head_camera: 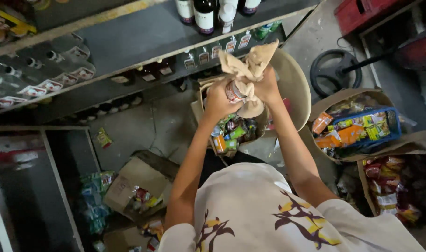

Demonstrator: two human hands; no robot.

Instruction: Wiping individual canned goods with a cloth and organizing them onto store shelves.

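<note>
My left hand (pixel 218 100) grips a small can (pixel 233 92) with a red and white label. A crumpled beige cloth (pixel 248 65) is wrapped over the can's top, and my right hand (pixel 265 87) presses that cloth against it. Both hands are raised in front of a dark shelf (pixel 143 37). Right below them stands an open cardboard box (pixel 204 88) filled with colourful snack packets (pixel 232 133). The can's far side is hidden by the cloth.
Dark bottles (pixel 205 15) stand on the shelf top, more lie on the rack at left (pixel 40 70). A beige chair (pixel 294 84), a blue basket of packets (pixel 362 128) in a carton, another box of snacks (pixel 390 191) at right. Opened cartons (pixel 133 184) lie on the floor at left.
</note>
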